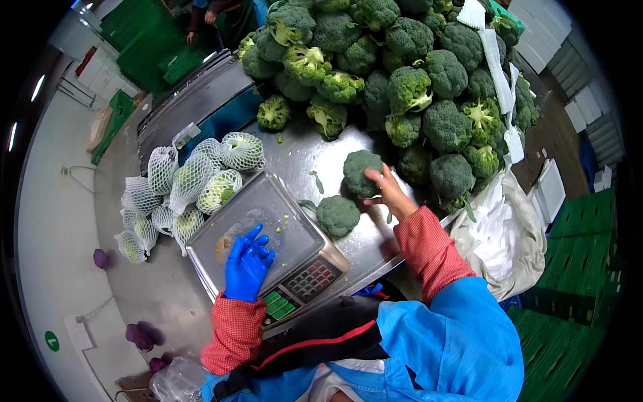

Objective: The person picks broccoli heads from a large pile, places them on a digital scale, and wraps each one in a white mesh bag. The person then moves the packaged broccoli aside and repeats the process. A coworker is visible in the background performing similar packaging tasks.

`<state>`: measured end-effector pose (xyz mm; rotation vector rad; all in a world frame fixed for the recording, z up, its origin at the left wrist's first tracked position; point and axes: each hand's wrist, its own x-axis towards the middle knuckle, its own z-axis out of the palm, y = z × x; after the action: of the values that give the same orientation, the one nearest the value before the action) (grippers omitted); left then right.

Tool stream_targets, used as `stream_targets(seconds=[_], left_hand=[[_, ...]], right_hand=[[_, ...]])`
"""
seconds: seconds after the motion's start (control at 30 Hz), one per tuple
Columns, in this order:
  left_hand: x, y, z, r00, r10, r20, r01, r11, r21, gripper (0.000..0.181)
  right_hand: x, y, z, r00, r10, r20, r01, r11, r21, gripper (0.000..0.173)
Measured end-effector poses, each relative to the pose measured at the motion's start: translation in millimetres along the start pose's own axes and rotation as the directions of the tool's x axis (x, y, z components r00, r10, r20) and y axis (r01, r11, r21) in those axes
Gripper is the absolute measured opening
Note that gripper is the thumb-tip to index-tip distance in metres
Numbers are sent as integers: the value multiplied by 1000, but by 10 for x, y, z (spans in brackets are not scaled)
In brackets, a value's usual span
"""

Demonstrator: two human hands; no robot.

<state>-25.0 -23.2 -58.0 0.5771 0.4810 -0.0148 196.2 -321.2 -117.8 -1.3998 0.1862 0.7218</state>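
My bare right hand (387, 193) grips a broccoli head (362, 172) from its right side, over the steel table (296, 151). Just below it, a second broccoli head (338, 216) rests against the edge of the digital scale (261, 211). In a blue glove, my left hand (247, 264) hovers over or rests on the scale's pan, palm up with fingers loosely curled and nothing in them. Small green crumbs dot the pan. Left of the scale lie several broccoli heads in white foam nets (191, 181).
A tall heap of broccoli (402, 65) fills the table's far side. White foam nets (497, 75) hang down its right side above an open bag (497, 241) of white material. Green crates (567, 291) stand at right. Purple vegetables (138, 336) lie at lower left. Another person's hand (210, 18) shows at the top.
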Motion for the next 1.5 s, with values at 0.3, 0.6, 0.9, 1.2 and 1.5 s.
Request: stream_targets(seconds=[0.3,0.6,0.9,1.2,1.5], left_hand=[[-132,-363,227,998,-26,-64,33,994,102,51],[-89,-705,388,995,-99,21,96,992,87,51],[-246,-834,402,990,-138,41,128,974,185,49],[-450,-804,231,988,-149,-38,153,981,118,47],[-417,-710,520,921,-284,266,168,907,387,49]], right_hand=[[-132,-72,85,750,-651,114,106,-52,-993,81],[291,-1691,-307,438,-786,437,-243,-572,-784,45],[121,-2003,-445,588,-551,592,25,-719,-694,26],[-226,-1953,-21,395,-611,687,155,-692,-705,40],[-279,-246,1285,852,-349,389,523,571,-633,48]])
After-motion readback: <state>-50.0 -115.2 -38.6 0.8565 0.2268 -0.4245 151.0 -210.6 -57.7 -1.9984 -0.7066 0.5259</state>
